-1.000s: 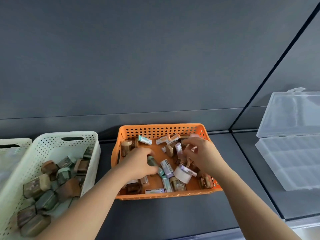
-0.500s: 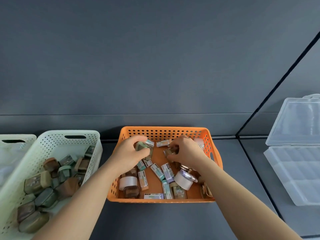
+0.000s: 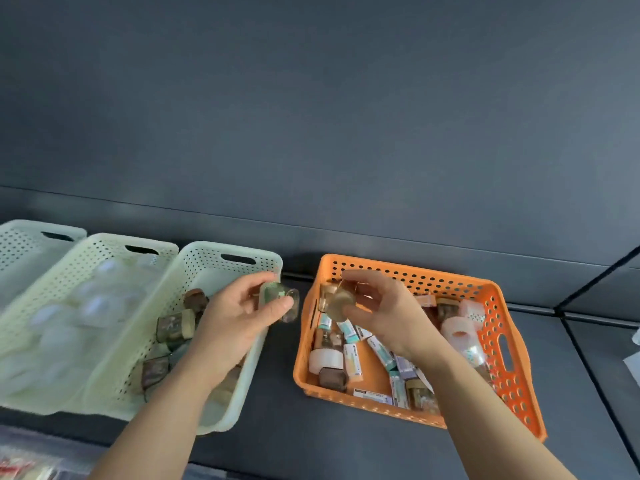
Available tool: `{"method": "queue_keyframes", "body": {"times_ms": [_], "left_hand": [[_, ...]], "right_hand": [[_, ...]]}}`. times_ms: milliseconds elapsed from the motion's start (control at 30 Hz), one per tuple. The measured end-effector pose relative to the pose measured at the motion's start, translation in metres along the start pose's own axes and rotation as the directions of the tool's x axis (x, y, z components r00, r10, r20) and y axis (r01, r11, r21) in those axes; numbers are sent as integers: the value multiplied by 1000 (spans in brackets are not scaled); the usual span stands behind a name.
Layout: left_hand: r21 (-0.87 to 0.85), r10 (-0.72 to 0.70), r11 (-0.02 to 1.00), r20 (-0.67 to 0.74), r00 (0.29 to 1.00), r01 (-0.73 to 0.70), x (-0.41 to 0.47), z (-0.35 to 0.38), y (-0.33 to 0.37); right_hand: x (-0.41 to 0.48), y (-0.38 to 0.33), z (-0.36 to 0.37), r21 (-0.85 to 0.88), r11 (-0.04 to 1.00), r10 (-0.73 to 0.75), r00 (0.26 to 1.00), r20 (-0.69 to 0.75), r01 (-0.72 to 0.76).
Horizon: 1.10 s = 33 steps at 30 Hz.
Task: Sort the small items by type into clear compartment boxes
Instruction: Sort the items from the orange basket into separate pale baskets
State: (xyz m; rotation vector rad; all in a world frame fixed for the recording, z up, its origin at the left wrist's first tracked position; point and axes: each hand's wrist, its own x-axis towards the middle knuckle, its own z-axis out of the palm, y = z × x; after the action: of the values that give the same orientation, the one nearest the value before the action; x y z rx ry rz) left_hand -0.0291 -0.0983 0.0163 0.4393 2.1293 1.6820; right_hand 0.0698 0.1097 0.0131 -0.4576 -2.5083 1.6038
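"Two things in our grip?"
"Yes. Our left hand [image 3: 235,317] pinches a green-lidded jar [image 3: 280,301] above the rim of the pale basket [image 3: 207,258]. Our right hand [image 3: 384,313], just beside it, pinches a tan-lidded jar [image 3: 337,303] over the orange basket [image 3: 398,269]; boxes [image 3: 353,363] and tape rolls [image 3: 459,332] lie beneath that wrist. Tabletop [image 3: 277,393] shows between both forearms."

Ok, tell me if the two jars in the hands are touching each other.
Apart. The head view shows the orange basket's wall between the green-lidded jar in the left hand and the tan-lidded jar in the right hand.
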Motion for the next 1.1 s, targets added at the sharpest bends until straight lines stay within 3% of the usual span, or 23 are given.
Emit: {"method": "queue_keyframes", "body": {"times_ms": [67, 167, 500, 600, 733, 833, 1000, 1100], "left_hand": [[46, 5, 999, -99, 995, -1, -9, -29, -9], [295, 36, 955, -172, 985, 16, -18, -79, -25], [744, -24, 662, 144, 989, -92, -16, -159, -55], [747, 48, 623, 261, 964, -233, -8, -165, -58], [749, 39, 596, 330, 943, -288, -4, -171, -58], [691, 73, 664, 320, 945, -285, -2, -173, -53], [577, 235, 729, 293, 927, -368, 0, -155, -37], [482, 281, 774, 319, 905, -410, -1, -127, -25]], "right_hand": [[6, -13, 24, 37, 999, -20, 999, 49, 18], [16, -30, 64, 38, 998, -55, 995, 80, 52], [23, -64, 139, -278, 948, -139, 987, 79, 156], [27, -63, 152, -398, 912, -93, 995, 24, 95], [27, -60, 168, -598, 801, -28, 999, 34, 43], [19, -67, 170, -550, 834, -26, 999, 18, 32], [-10, -67, 141, -497, 867, -46, 987, -156, -38], [-32, -54, 105, -480, 862, 24, 960, -279, -161]]}}
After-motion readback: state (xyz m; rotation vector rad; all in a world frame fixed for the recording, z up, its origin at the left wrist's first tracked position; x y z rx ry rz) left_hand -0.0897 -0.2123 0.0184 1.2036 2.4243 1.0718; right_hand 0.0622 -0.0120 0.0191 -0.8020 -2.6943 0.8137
